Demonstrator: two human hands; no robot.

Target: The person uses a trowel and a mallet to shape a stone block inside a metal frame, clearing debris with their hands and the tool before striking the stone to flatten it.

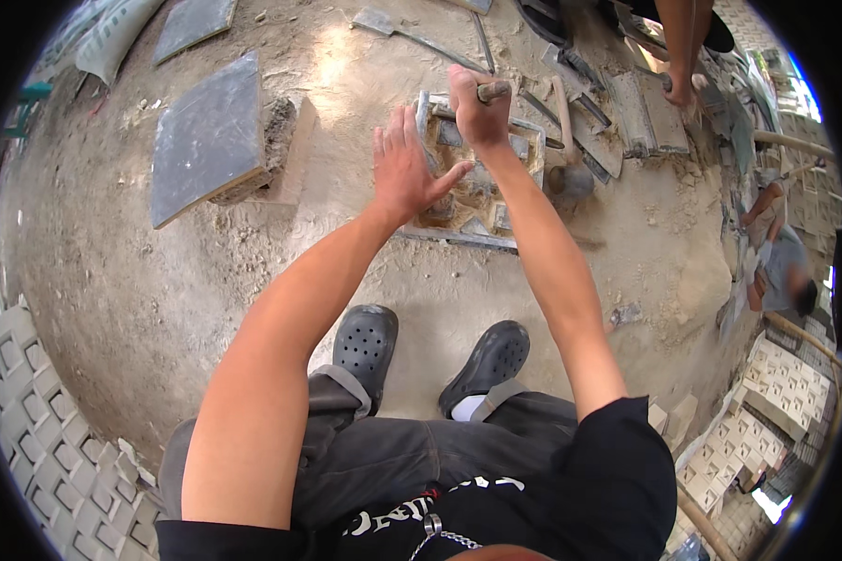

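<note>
On the ground ahead of me lies a square mould frame (pixel 457 237) with pale edges, packed with sandy material around several grey blocks. My left hand (pixel 405 166) is open, its fingers stretched out over the left side of the frame. Above the frame's far part, my right hand (pixel 483 116) is closed round a tool's round handle (pixel 494 91). The handle's end sticks out past the thumb side; the working end of this tool is hidden. Just right of the frame lies a mallet (pixel 571 180) with a pale handle, beside a pointed trowel (pixel 604 157).
A dark slab (pixel 210 140) rests raised at the left, with another slab (pixel 194 26) behind it. A long-handled scraper (pixel 412 35) lies at the back. Another person's hand (pixel 680 91) works at grey boards (pixel 647 112) at the far right. Stacked patterned blocks (pixel 42 421) stand at the lower left.
</note>
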